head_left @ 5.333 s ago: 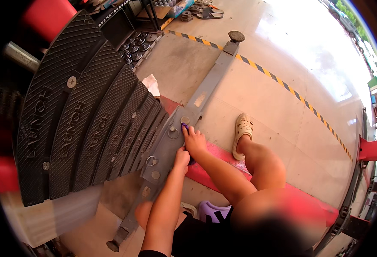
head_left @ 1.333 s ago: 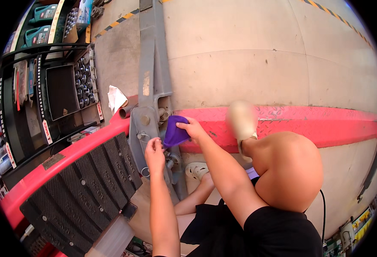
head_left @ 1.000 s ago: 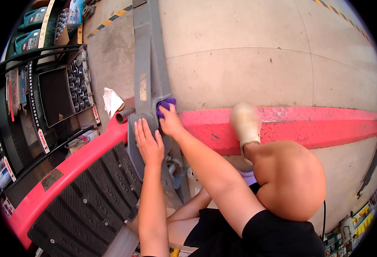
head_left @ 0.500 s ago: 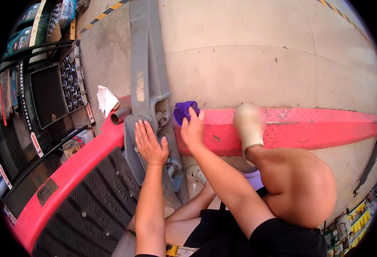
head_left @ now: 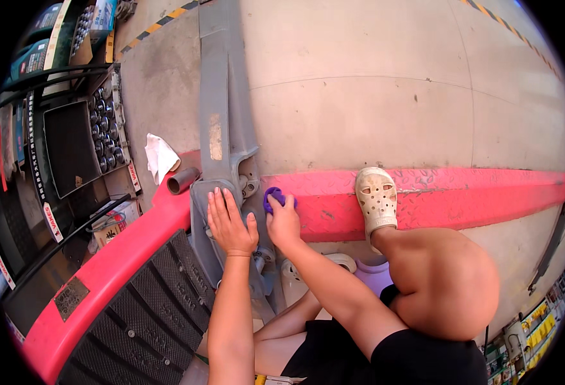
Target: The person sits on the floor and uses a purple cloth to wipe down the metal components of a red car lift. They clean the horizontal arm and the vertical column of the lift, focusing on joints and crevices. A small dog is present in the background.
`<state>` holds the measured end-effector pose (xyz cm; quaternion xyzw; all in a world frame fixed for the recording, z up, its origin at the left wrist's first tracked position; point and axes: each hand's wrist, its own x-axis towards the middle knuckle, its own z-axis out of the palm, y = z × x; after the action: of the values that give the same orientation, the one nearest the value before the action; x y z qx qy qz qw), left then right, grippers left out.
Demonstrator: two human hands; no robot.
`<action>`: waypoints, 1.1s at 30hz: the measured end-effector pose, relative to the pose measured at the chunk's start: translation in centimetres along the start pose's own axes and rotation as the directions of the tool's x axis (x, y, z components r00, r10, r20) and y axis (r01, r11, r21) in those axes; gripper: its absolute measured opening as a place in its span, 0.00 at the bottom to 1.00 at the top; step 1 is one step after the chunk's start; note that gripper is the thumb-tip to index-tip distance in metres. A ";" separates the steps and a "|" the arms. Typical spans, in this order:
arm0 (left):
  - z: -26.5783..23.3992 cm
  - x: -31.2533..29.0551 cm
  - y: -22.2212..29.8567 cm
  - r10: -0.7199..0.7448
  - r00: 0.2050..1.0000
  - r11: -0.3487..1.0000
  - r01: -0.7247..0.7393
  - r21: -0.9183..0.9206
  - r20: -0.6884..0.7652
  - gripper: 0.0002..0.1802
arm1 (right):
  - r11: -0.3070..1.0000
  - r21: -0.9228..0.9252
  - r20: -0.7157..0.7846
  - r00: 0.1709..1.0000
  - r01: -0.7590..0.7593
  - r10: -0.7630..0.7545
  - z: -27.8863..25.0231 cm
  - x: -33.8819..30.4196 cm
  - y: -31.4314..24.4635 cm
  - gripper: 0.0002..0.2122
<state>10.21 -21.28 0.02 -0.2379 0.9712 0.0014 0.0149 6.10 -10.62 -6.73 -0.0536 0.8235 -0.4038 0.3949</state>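
My left hand (head_left: pixel 232 228) lies flat with fingers stretched on the grey metal arm (head_left: pixel 215 122), near its jointed end. In my right hand (head_left: pixel 284 224) is a bunched purple cloth (head_left: pixel 274 197), pinched between the fingers. It touches the left end of the red, tread-patterned metal beam (head_left: pixel 334 212), just beside the grey arm's bracket. Part of the cloth is hidden by my fingers. Bolts and a round pivot (head_left: pixel 250 186) show inside the bracket.
My foot in a beige clog (head_left: pixel 377 199) rests on the red beam. A curved red post (head_left: pixel 96 276) with a black ribbed pad (head_left: pixel 147 308) rises at the left. A white cloth (head_left: pixel 160 156) lies beyond it, next to a cart (head_left: pixel 70 147) with sockets. Behind my right arm stands a purple bucket (head_left: pixel 373 273).
My right hand has moved down and slightly left with the purple cloth, which looks more bunched. My left hand stays flat on the grey arm. The view has shifted slightly.
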 end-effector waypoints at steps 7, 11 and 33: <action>0.2 0.5 0.5 0.005 1.000 1.000 -0.005 -0.027 -0.003 0.39 | 0.938 0.338 -0.227 0.974 0.075 0.003 0.8 8.1 -3.2 0.16; 0.0 0.4 0.2 0.011 1.000 0.999 -0.011 -0.046 -0.002 0.39 | 0.236 0.856 0.372 0.865 -0.460 0.338 0.8 12.1 -4.7 0.13; -0.2 0.1 0.1 0.001 0.999 1.000 -0.001 0.006 0.037 0.39 | 0.842 0.326 -0.269 0.896 0.430 -0.354 -3.7 6.0 -4.3 0.18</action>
<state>10.03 -21.20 0.19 -0.2372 0.9709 0.0027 0.0335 -1.54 -13.63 -6.04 -0.1044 0.7367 -0.6300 0.2225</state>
